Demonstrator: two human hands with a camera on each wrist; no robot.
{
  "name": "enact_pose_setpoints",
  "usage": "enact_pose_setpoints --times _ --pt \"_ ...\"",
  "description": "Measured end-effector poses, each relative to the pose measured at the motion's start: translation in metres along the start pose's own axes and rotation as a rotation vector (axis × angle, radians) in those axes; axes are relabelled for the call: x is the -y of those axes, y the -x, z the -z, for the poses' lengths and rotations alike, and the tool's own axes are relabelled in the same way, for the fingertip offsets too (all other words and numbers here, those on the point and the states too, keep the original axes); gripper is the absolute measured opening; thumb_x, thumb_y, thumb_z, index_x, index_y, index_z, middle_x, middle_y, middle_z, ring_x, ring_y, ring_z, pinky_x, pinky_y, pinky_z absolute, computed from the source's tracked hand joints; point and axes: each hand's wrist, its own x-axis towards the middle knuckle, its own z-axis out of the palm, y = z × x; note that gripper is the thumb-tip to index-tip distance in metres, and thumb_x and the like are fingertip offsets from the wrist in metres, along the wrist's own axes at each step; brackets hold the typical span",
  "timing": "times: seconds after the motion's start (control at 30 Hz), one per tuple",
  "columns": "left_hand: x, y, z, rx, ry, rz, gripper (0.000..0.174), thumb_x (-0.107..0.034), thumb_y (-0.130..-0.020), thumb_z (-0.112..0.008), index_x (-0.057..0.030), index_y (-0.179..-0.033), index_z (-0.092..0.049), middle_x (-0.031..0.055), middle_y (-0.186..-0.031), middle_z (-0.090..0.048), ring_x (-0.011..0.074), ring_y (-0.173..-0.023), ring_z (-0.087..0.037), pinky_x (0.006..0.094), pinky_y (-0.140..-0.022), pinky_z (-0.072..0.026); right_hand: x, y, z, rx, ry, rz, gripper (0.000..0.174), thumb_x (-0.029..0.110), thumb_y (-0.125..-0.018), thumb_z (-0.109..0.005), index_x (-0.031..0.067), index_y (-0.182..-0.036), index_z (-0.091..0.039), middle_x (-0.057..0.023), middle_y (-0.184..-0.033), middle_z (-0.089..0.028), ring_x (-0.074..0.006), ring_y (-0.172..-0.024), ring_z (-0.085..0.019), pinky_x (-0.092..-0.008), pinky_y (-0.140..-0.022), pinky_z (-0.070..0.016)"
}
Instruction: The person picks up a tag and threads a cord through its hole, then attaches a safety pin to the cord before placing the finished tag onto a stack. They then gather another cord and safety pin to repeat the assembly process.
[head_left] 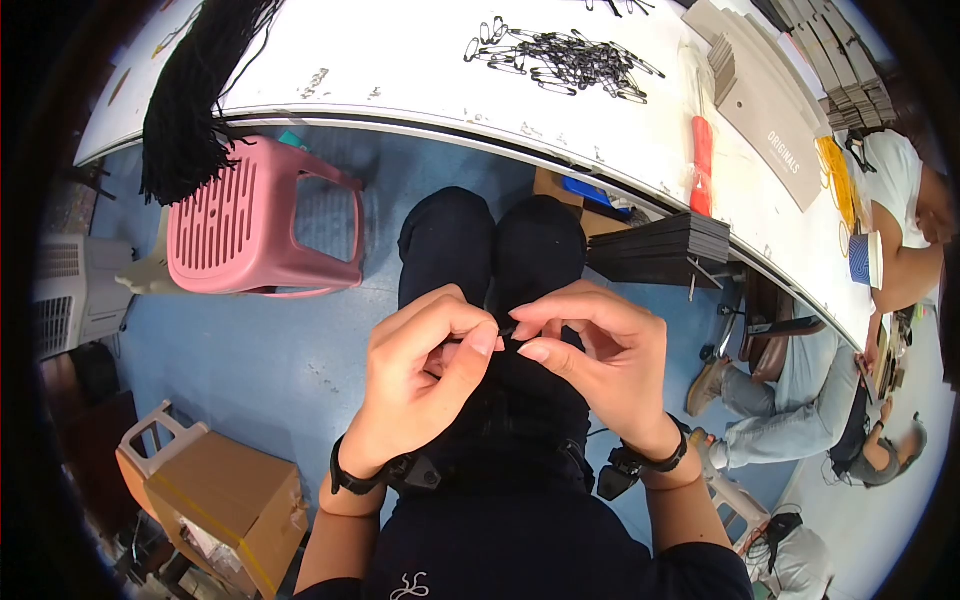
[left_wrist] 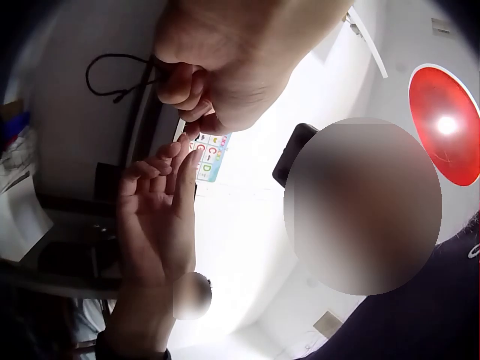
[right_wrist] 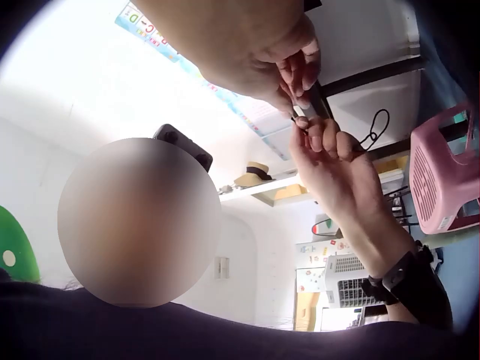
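Both hands are raised over the dark-trousered lap, fingertips close together. My left hand point(head_left: 425, 360) pinches between curled fingers and thumb; a thin black cord point(left_wrist: 112, 56) loops out beside it in the left wrist view. The same cord point(right_wrist: 383, 120) shows behind the left hand in the right wrist view. In the head view it is lost against the dark trousers. My right hand point(head_left: 610, 355) faces it, fingers gently bent and thumb apart from the forefinger. Black safety pins point(head_left: 575, 62) lie in a heap on the white table point(head_left: 400, 65), and a black cord bundle point(head_left: 190, 100) hangs over its edge.
A pink stool point(head_left: 215, 225) stands at the left, with a cardboard box point(head_left: 225, 490) nearer. On the table's right are a red-handled tool point(head_left: 701, 165), grey cards point(head_left: 775, 120) and yellow cord point(head_left: 838, 180). Dark stacked cards point(head_left: 665, 250) jut below the edge. People sit at the right.
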Motion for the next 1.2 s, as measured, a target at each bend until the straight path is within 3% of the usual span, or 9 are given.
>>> enact_pose_setpoints --times 0.3,0.57,0.7,1.2 --pt "-0.005 0.001 -0.001 -0.035 -0.081 -0.062 0.006 0.0 -0.084 -0.06 0.0003 -0.078 -0.058 0.0022 -0.067 -0.05 0.0034 -0.05 -0.038 0.0199 -0.041 -0.0261 0.004 -0.002 -0.005 -0.011 0.039 0.043 0.023 0.0 -0.075 -0.072 0.0014 -0.098 -0.069 -0.0079 -0.084 -0.066 -0.0094 -0.068 -0.058 -0.0216 -0.061 -0.0452" --pt "-0.01 0.0 -0.003 -0.104 -0.275 -0.208 0.009 0.005 -0.073 -0.067 -0.0004 -0.078 -0.061 0.0027 -0.064 -0.05 0.0077 -0.047 -0.04 0.0215 -0.041 -0.0301 0.005 0.0 -0.007 -0.047 -0.018 -0.028 0.021 0.0 -0.076 -0.072 -0.0004 -0.096 -0.068 -0.0078 -0.085 -0.066 -0.0089 -0.07 -0.058 -0.0219 -0.063 -0.0458" --pt "-0.012 0.0 -0.003 -0.114 -0.307 -0.238 0.009 0.005 -0.073 -0.067 -0.0002 -0.077 -0.061 0.0037 -0.064 -0.052 0.0086 -0.047 -0.042 0.0219 -0.042 -0.0323 0.005 0.0 -0.008 -0.012 -0.178 -0.091 0.017 -0.001 -0.079 -0.069 -0.0028 -0.095 -0.067 -0.0069 -0.087 -0.065 -0.0078 -0.072 -0.058 -0.0215 -0.065 -0.0461" --pt "-0.01 -0.001 -0.003 -0.093 -0.282 -0.263 0.009 0.006 -0.071 -0.065 0.0004 -0.076 -0.061 0.0049 -0.062 -0.052 0.0097 -0.047 -0.044 0.0216 -0.042 -0.0348 0.006 0.003 -0.007 0.023 -0.248 -0.126 0.013 -0.001 -0.083 -0.065 -0.0046 -0.095 -0.066 -0.0099 -0.09 -0.067 -0.0108 -0.08 -0.063 -0.0223 -0.07 -0.0515"
